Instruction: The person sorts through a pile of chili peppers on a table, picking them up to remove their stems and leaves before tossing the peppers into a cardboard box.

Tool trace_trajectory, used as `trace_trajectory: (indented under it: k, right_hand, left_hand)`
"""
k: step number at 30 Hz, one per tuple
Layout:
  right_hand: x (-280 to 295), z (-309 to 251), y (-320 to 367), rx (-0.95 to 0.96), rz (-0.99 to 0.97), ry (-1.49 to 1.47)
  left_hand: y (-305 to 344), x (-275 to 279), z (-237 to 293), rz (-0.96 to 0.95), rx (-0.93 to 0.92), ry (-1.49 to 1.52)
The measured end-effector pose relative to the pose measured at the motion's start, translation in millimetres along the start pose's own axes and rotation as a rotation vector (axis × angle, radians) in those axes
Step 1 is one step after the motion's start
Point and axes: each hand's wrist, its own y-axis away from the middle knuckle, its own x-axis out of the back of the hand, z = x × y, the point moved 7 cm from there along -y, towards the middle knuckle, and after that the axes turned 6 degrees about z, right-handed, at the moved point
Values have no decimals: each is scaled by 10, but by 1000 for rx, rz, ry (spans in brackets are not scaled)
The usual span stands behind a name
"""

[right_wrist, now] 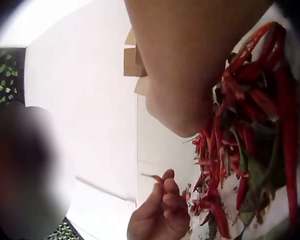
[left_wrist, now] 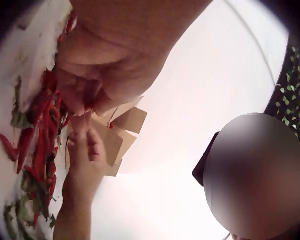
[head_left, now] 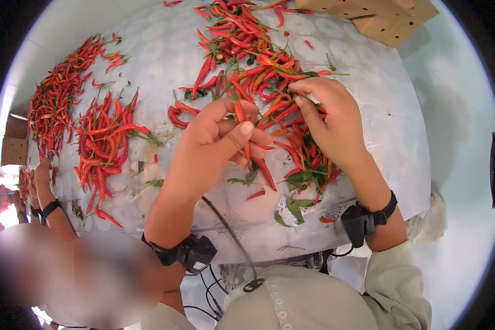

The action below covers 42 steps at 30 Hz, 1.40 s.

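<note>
In the head view my left hand (head_left: 203, 140) holds a red chili pepper (head_left: 238, 110) between thumb and curled fingers, its green stem pointing up. The right wrist view shows the same hand (right_wrist: 162, 210) with the pepper's thin stem (right_wrist: 151, 176) sticking out past the fingers. My right hand (head_left: 335, 121) is at the right side of a loose pile of red chilies (head_left: 247, 41), thumb and index finger pointing into it. Its other fingers are hidden, and I cannot tell whether it pinches a pepper. Green leaves (head_left: 295, 208) lie among the nearer chilies.
Left of my hands lies a smaller heap of chilies (head_left: 101, 143), with a long heap (head_left: 60, 99) beyond it. A cardboard box (head_left: 387, 22) stands at the back right. Another person's hand (head_left: 42, 179) is at the table's left edge. A cable (head_left: 225, 223) crosses the front edge.
</note>
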Motion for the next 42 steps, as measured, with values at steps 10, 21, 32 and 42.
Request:
trace_trajectory:
  k: [10, 21, 32, 42]
  right_hand:
    - [-41, -26, 123, 57, -166, 207]
    - [136, 101, 249, -425, -172, -673]
    - [-93, -111, 296, -529, -185, -775]
    - [28, 22, 148, 43, -110, 200]
  left_hand:
    - [-1, -30, -38, -84, 93, 334]
    - [-47, 123, -128, 65, 121, 202]
    - [86, -180, -105, -172, 161, -33]
    - [-12, 93, -141, -5, 166, 182]
